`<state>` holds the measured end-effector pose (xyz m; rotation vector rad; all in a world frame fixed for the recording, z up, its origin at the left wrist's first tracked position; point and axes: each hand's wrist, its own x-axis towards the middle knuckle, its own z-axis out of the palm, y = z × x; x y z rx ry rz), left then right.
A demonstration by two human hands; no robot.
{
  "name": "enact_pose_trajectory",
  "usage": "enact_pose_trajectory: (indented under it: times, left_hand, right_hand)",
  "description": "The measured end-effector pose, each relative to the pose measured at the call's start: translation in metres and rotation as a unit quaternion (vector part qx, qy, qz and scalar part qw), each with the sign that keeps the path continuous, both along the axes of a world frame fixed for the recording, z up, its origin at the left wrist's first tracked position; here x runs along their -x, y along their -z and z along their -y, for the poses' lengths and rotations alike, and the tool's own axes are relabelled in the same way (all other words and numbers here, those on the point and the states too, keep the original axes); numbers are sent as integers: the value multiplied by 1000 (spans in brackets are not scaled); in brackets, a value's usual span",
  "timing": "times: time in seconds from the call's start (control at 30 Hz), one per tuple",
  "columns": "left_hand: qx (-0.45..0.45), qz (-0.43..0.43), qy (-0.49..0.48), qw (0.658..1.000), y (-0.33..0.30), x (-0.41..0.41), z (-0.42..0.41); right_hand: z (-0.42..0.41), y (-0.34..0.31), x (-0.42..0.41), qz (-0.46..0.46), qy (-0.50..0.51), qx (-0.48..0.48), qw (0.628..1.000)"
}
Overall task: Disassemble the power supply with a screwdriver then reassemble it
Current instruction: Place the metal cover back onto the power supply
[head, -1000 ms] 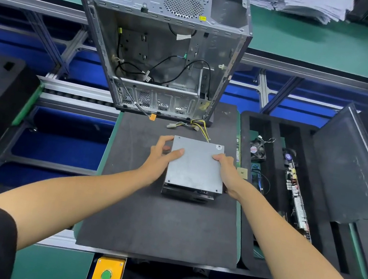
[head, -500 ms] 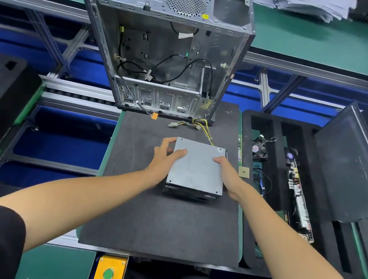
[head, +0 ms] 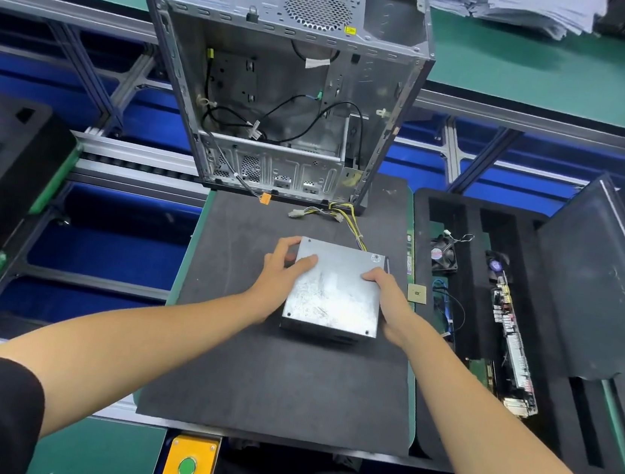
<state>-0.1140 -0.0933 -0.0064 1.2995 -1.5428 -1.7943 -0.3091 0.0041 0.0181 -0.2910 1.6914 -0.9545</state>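
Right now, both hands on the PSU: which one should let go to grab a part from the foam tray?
Right hand, probably. The foam tray lies just beyond it on the right; the left hand grips the far side of the power supply and could steady it.

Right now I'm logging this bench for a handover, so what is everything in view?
power supply: one, grey metal, middle of the black mat
cable bundle: one, yellow and black, behind the supply
computer case: one, silver, open, far end of mat
foam tray: one, black, right of mat, holding a small fan and a circuit board
chip: one, gold, mat's right edge
button box: one, yellow with green button, near edge
paper stack: one, white, far right
left hand: grips supply's left side
right hand: grips its right side
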Motion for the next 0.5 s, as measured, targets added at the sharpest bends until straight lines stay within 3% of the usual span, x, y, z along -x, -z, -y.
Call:
enact_pose_trajectory:
  times: [0.2,0.5]
  left_hand:
    - [-17,-9,-30,999,2,6,-1]
    - [-12,6,12,1000,-1,4,10]
  right_hand:
    - [1,1,0,-54,-7,12,998]
    - [-5,-3,0,-8,24,21,999]
